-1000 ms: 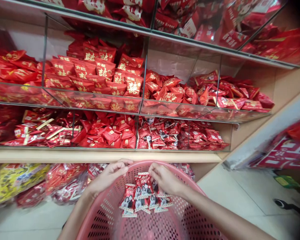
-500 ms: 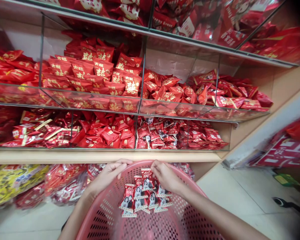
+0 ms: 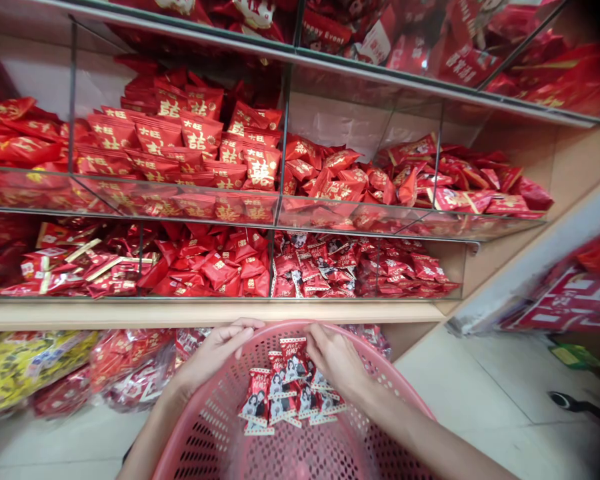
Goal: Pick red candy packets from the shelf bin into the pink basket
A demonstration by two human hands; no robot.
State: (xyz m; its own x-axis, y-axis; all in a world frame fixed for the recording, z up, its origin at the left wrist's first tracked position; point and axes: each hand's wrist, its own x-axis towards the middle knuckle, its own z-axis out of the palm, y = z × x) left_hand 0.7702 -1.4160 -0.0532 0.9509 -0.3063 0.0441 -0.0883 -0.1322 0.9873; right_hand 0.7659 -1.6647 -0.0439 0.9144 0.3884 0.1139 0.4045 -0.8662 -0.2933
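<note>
Now the left hand [image 3: 220,350] rests at the rim of the basket [image 3: 200,427], fingers loosely parted; the right hand [image 3: 339,363] bends over the packets [image 3: 283,402] inside, though whether its fingers grip one I cannot tell.

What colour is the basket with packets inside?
The basket is pink; the head view shows it best.

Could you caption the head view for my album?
Left hand and right hand at a pink basket holding red packets, before stocked shelves.

Free room over near half of pink basket [image 3: 307,450], packets [image 3: 283,397] crowding far side, wooden ledge [image 3: 200,315] beyond.
</note>
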